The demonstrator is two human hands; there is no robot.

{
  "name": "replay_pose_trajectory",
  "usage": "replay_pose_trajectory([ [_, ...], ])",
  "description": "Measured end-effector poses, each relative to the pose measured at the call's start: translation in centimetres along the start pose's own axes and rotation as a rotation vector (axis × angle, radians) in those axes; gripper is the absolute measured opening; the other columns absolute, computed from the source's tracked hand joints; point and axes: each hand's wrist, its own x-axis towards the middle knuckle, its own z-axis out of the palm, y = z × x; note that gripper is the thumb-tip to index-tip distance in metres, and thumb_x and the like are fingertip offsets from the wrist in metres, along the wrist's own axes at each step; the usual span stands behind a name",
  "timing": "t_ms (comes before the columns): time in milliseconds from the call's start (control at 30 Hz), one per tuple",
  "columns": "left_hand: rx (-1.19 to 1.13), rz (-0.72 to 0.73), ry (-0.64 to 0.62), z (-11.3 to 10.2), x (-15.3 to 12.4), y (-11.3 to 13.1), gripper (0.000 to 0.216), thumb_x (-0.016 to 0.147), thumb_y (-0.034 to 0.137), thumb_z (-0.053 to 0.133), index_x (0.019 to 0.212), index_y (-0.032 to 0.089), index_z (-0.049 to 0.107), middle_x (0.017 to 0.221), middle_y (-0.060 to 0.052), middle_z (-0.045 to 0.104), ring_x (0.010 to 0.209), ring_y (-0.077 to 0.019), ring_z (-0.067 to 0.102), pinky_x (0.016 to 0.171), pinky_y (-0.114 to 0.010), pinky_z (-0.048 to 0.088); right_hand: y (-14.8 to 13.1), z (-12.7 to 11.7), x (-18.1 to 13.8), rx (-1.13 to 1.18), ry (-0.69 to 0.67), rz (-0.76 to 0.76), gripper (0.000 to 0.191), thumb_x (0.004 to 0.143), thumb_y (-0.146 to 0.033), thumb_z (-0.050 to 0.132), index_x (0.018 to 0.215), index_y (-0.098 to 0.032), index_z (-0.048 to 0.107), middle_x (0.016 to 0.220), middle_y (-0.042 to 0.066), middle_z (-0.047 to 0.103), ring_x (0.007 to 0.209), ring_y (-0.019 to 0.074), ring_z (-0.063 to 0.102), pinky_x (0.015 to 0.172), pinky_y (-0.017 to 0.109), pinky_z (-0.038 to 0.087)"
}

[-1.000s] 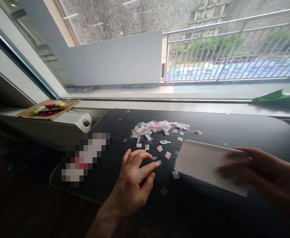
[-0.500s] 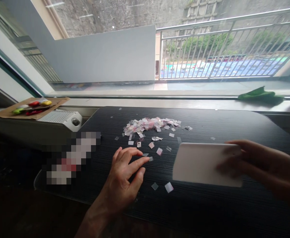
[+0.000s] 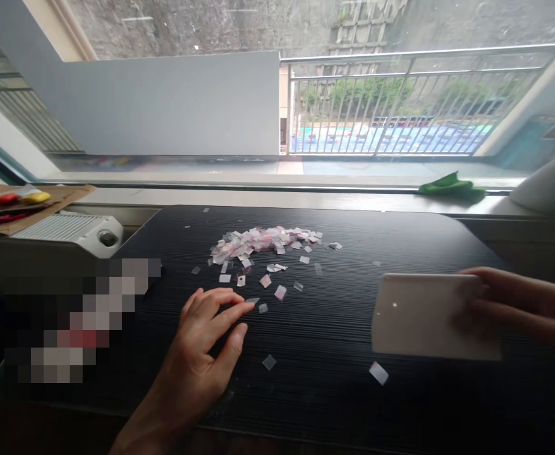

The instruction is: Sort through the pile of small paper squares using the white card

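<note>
The right hand (image 3: 519, 300), gripping a card (image 3: 414, 316), had shifted toward the surface's (image 3: 320, 392) right edge, apparently freeing room beside the scraps (image 3: 268, 240). The left hand (image 3: 199, 349) was loosely open.

Dark table (image 3: 325, 328) beside bright window (image 3: 239, 107)

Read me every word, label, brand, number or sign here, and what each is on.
No text can be read.
Pale panel in the right hand: no lettering shows.
Small scraps: any print is too small to read.
Pixelated patch at left: unreadable.
Faint marks low in the window: too blurred to read.
</note>
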Motion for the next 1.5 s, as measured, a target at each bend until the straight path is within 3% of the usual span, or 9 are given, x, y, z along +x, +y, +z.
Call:
replay_pose_trajectory([
  [133, 0.004, 0.029, 0.011, 0.2, -0.2, -0.7, 0.027, 0.092, 0.02, 0.055, 0.116, 0.03, 0.063, 0.114, -0.001, 0.063, 0.11, -0.0199, 0.059, 0.11, -0.042, 0.033, 0.0, 0.7, 1.4, -0.005, -0.196, -0.039, 0.043, 0.076, -0.061, 0.073, 0.09, -0.021, 0.07, 0.085, 0.006, 0.073, 0.079, 0.0222, 0.066, 0.069, 0.03, 0.053],
  [433, -0.005, 0.029, 0.014, 0.4, -0.5, -1.3, 0.027, 0.092, 0.024, 0.055, 0.117, 0.031, 0.063, 0.114, 0.0, 0.063, 0.11, -0.0217, 0.059, 0.11, -0.042, 0.034, -1.1, 1.5, 0.0, 0.032, -0.404, 0.034, 0.043, 0.081, -0.055, 0.07, 0.096, -0.016, 0.066, 0.087, 0.003, 0.064, 0.082, 0.0182, 0.057, 0.069, 0.027, 0.045],
  [733, -0.002, 0.027, -0.012, 0.1, -0.2, -1.1, 0.027, 0.092, 0.025, 0.054, 0.117, 0.032, 0.062, 0.114, 0.0, 0.062, 0.108, -0.0212, 0.06, 0.107, -0.041, 0.038, -0.2, 0.4, -0.8, 0.004, -0.364, 0.07, 0.044, 0.079, -0.058, 0.071, 0.097, -0.018, 0.068, 0.089, 0.005, 0.067, 0.083, 0.0211, 0.06, 0.068, 0.029, 0.046],
  [967, 0.014, 0.024, 0.008, 0.3, -0.4, -1.2, 0.026, 0.093, 0.027, 0.053, 0.117, 0.031, 0.062, 0.114, 0.0, 0.064, 0.11, -0.0217, 0.059, 0.112, -0.044, 0.033, -0.3, 0.3, -1.5, -0.011, -0.283, 0.086, 0.046, 0.07, -0.061, 0.076, 0.09, -0.019, 0.072, 0.082, 0.004, 0.069, 0.077, 0.0209, 0.063, 0.064, 0.029, 0.05],
  [1167, -0.007, 0.024, 0.019, 0.4, -0.4, -1.3, 0.028, 0.091, 0.026, 0.055, 0.117, 0.033, 0.064, 0.114, -0.001, 0.065, 0.108, -0.0228, 0.061, 0.112, -0.044, 0.034, 0.0, 0.2, -2.0, -0.032, -0.314, 0.069, 0.036, 0.081, -0.053, 0.07, 0.094, -0.019, 0.071, 0.086, 0.003, 0.07, 0.079, 0.0202, 0.063, 0.066, 0.028, 0.049],
  [1400, -0.039, 0.021, 0.0, 0.2, 0.0, -1.2, 0.028, 0.09, 0.024, 0.057, 0.116, 0.032, 0.064, 0.112, -0.001, 0.065, 0.106, -0.0224, 0.06, 0.105, -0.041, 0.038, -0.5, 0.2, -2.9, -0.001, -0.298, 0.051, 0.036, 0.079, -0.055, 0.073, 0.09, -0.021, 0.073, 0.08, 0.002, 0.071, 0.073, 0.0191, 0.065, 0.06, 0.025, 0.051],
  [1500, -0.028, 0.021, 0.013, 0.1, 0.0, -0.9, 0.027, 0.09, 0.023, 0.057, 0.115, 0.03, 0.065, 0.112, -0.001, 0.065, 0.106, -0.022, 0.061, 0.106, -0.041, 0.037, -0.6, 0.2, -3.9, -0.066, -0.247, 0.048, 0.04, 0.073, -0.06, 0.075, 0.09, -0.024, 0.076, 0.081, 0.005, 0.075, 0.073, 0.0242, 0.07, 0.059, 0.029, 0.057],
])
